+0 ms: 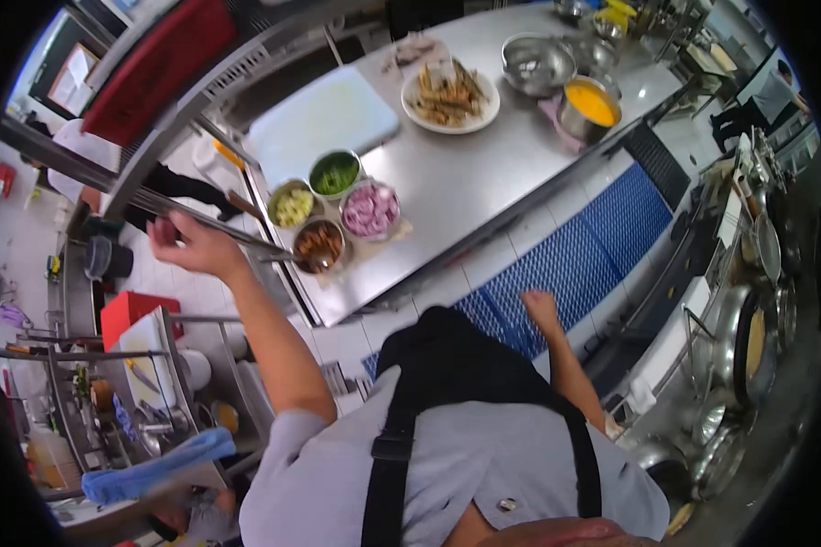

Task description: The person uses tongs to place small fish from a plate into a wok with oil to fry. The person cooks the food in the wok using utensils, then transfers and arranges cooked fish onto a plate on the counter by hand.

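My left hand is raised at the left end of the steel table, beside a metal rail. Its fingers are loosely curled, with a gap to the thumb and nothing visible between them. Nearest to it on the table are four small metal tubs: brown cooked pieces with a spoon in them, pale yellow chopped pieces, chopped greens and sliced purple onion. My right hand hangs over the blue floor mat, closed, with nothing showing in it.
The steel table carries a white cutting board, a plate of fried pieces, steel bowls and a pot of orange liquid. Pans line the right side. Other people stand at the far left and far right.
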`<state>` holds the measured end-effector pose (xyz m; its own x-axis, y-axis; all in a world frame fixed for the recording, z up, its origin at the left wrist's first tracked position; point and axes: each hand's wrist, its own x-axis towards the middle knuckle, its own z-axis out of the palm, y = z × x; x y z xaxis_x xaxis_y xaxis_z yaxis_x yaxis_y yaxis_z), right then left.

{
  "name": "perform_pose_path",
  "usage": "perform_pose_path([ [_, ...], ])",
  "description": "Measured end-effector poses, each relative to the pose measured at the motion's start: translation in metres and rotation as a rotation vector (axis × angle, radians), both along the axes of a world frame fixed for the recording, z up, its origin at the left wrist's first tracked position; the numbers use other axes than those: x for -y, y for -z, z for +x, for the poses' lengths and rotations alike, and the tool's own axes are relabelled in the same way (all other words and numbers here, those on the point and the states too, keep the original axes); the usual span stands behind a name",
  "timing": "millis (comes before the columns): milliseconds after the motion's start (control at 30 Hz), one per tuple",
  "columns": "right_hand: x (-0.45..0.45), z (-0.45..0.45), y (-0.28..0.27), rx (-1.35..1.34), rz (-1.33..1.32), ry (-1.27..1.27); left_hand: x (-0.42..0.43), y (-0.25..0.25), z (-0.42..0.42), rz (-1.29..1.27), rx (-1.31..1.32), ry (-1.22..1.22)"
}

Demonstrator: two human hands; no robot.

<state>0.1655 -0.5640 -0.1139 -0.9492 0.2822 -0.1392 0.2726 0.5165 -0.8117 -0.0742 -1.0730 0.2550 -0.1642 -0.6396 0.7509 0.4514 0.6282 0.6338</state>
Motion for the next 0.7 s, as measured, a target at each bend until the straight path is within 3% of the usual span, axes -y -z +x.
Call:
perform_pose_path([
  [67,0.015,-0.066,-0.066,0.080,-0.138,-0.046,0.014,-0.006,-0.019,0.061,0.030,0.306],
  [167,0.040,-0.153,-0.125,0.029,-0.468,-0.097,0.011,-0.010,-0.021,0.202,0.170,0.329],
  [233,0.047,-0.210,-0.124,0.004,-0.526,-0.145,0.013,-0.008,-0.024,0.224,0.170,0.325],
  [400,0.058,-0.345,-0.123,0.139,-0.776,0.157,0.019,-0.002,-0.027,0.223,0.178,0.341],
  [533,0.060,-0.415,-0.130,0.147,-0.824,0.296,0.018,-0.001,-0.030,0.193,0.148,0.407],
  [633,0.073,-0.423,-0.117,0.084,-0.664,0.343,0.019,0.000,-0.024,0.176,0.171,0.414],
  [700,0.088,-0.404,-0.124,0.087,-0.705,0.360,0.020,0.000,-0.025,0.189,0.159,0.406],
])
